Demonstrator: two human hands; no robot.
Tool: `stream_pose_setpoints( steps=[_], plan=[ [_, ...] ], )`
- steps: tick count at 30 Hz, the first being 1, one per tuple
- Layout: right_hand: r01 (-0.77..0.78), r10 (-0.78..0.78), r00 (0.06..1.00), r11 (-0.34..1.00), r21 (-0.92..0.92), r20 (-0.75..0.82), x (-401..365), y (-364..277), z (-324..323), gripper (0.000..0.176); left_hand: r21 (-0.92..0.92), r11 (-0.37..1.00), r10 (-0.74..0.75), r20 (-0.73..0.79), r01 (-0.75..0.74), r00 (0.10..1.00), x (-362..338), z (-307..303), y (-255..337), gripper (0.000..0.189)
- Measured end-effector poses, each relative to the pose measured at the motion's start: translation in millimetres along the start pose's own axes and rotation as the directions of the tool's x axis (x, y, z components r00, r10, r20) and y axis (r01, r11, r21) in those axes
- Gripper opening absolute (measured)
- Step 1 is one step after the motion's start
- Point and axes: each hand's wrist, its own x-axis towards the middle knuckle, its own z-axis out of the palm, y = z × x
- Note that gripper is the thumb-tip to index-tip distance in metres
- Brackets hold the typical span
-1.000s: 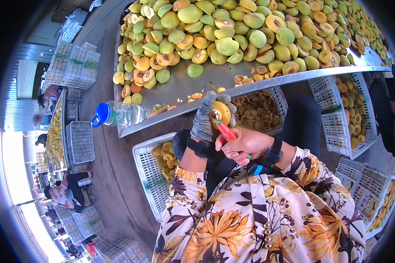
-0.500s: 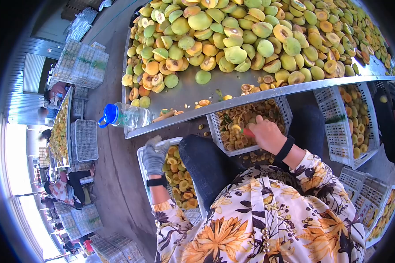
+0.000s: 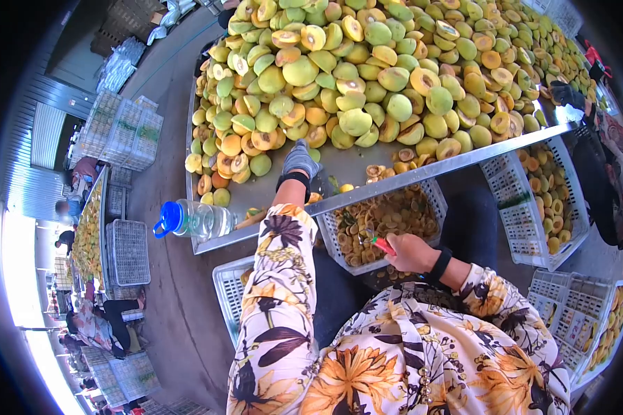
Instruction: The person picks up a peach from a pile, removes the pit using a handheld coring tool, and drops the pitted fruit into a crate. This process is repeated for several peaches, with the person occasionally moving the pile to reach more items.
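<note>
My left hand (image 3: pixel 301 162), in a grey glove, reaches onto the metal table (image 3: pixel 266 190). Its fingers are stretched out against a green fruit half (image 3: pixel 315 154), which they partly cover. Halved yellow-green fruit (image 3: pixel 356 122), peach-like with stone hollows, is piled just beyond. My bare right hand (image 3: pixel 414 254) is closed around the red handle of a small tool (image 3: pixel 382 243) with a thin metal end. The tool is above a white crate (image 3: pixel 329 235) of brownish fruit scraps (image 3: pixel 387 218) under the table edge.
A water bottle (image 3: pixel 204 218) with a blue lid lies at the table's left corner. Beneath my left arm is another white crate (image 3: pixel 227 280). Fruit-filled crates (image 3: pixel 512 200) stand at right. A co-worker's gloved hand (image 3: pixel 566 93) is at the table's far right.
My left hand has moved from the left crate up and forward to the fruit on the table. My right hand, still gripping the red-handled tool, has drawn back slightly towards me.
</note>
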Motion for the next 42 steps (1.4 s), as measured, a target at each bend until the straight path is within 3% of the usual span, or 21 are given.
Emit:
stream_pose_setpoints(
  steps=[4, 6, 7, 8, 9, 11, 12, 14, 19, 21, 22, 24, 25, 27, 28, 29, 30, 32, 36, 40, 42],
  plan=[
    [0.103, -0.094, 0.983, 0.993, 0.05, -0.156, -4, -10, -16, 0.023, -0.026, 0.999, -0.041, 0.052, 0.043, 0.998, 6, -8, -3, 0.068],
    [0.15, -0.102, 0.953, 0.977, 0.154, -0.284, -2, -15, -27, 0.021, -0.18, 0.98, -0.083, 0.046, 0.09, 0.995, -4, -17, -8, 0.058],
    [0.184, -0.117, 0.933, 0.967, 0.174, -0.34, -1, -17, -32, 0.024, -0.417, 0.905, -0.08, 0.023, 0.082, 0.997, -7, -18, -13, 0.052],
    [0.183, -0.114, 0.934, 0.966, 0.18, -0.338, 1, -21, -39, 0.024, -0.728, 0.651, -0.117, 0.183, 0.215, 0.976, -17, -17, -18, 0.052],
    [0.187, -0.071, 0.916, 0.947, 0.263, -0.394, 4, -27, -47, 0.031, -0.885, 0.419, 0.011, 0.227, 0.202, 0.974, -28, -23, -26, 0.048],
    [0.185, -0.015, 0.899, 0.919, 0.347, -0.437, 15, -35, -57, 0.038, -0.96, 0.078, 0.244, 0.281, 0.27, 0.928, -67, -46, -18, 0.041],
    [0.232, -0.04, 0.863, 0.917, 0.325, -0.503, 22, -38, -61, 0.046, -0.97, -0.041, 0.252, 0.224, 0.241, 0.941, -91, -51, -6, 0.042],
    [0.274, -0.064, 0.822, 0.915, 0.296, -0.565, 33, -49, -71, 0.054, -0.942, -0.133, 0.261, 0.266, 0.308, 0.928, -117, -54, 3, 0.043],
    [0.222, -0.029, 0.961, 0.672, 0.706, -0.274, 43, -71, -73, 0.05, -0.88, 0.11, 0.452, 0.458, 0.461, 0.765, -143, -48, 3, 0.049],
    [0.157, 0.066, 0.968, 0.59, 0.792, -0.241, 43, -79, -68, 0.039, -0.925, 0.116, 0.076, 0.372, 0.362, 0.925, -162, -46, 32, 0.06],
    [0.158, 0.064, 0.969, 0.59, 0.792, -0.241, 41, -80, -65, 0.039, -0.925, 0.115, 0.074, 0.371, 0.361, 0.926, -167, -37, 43, 0.06],
    [0.122, 0.091, 0.983, 0.322, 0.939, -0.159, 39, -80, -59, 0.036, -0.983, -0.182, 0.03, 0.015, 0.021, 0.999, -176, -23, 56, 0.063],
    [0.12, 0.092, 0.983, 0.321, 0.939, -0.157, 39, -82, -56, 0.036, -0.968, -0.243, 0.164, 0.025, 0.065, 0.986, -184, -26, 51, 0.062],
    [0.148, 0.078, 0.981, 0.292, 0.945, -0.178, 42, -86, -48, 0.036, -0.96, -0.278, 0.064, 0.015, 0.032, 0.998, -183, -16, 55, 0.062],
    [0.144, 0.074, 0.982, 0.294, 0.945, -0.173, 44, -84, -42, 0.036, -0.951, -0.308, -0.039, 0.001, -0.011, 0.999, -180, -12, 56, 0.061],
    [0.281, 0.055, 0.913, 0.632, 0.722, -0.404, 47, -80, -34, 0.037, -0.89, -0.451, -0.074, 0.114, 0.068, 0.991, -176, -10, 54, 0.059],
    [0.331, -0.052, 0.803, 0.867, 0.373, -0.594, 45, -81, -31, 0.038, -0.889, -0.453, -0.081, 0.113, 0.065, 0.99, -172, -5, 49, 0.059],
    [0.228, -0.005, 0.883, 0.879, 0.42, -0.469, 34, -80, -30, 0.044, -0.794, -0.594, -0.022, 0.181, 0.133, 0.983, -163, 5, 40, 0.058],
    [0.209, -0.08, 0.902, 0.941, 0.267, -0.423, 12, -75, -22, 0.052, -0.902, -0.424, -0.066, 0.12, 0.081, 0.991, -172, -6, 48, 0.063],
    [0.206, -0.076, 0.888, 0.948, 0.244, -0.454, 2, -69, -21, 0.045, -0.895, -0.402, -0.007, 0.217, 0.196, 0.976, -173, -9, 44, 0.065],
    [0.209, -0.089, 0.905, 0.945, 0.251, -0.415, 0, -66, -21, 0.042, -0.906, -0.408, -0.016, 0.129, 0.111, 0.991, -172, -5, 51, 0.065]
  ],
)
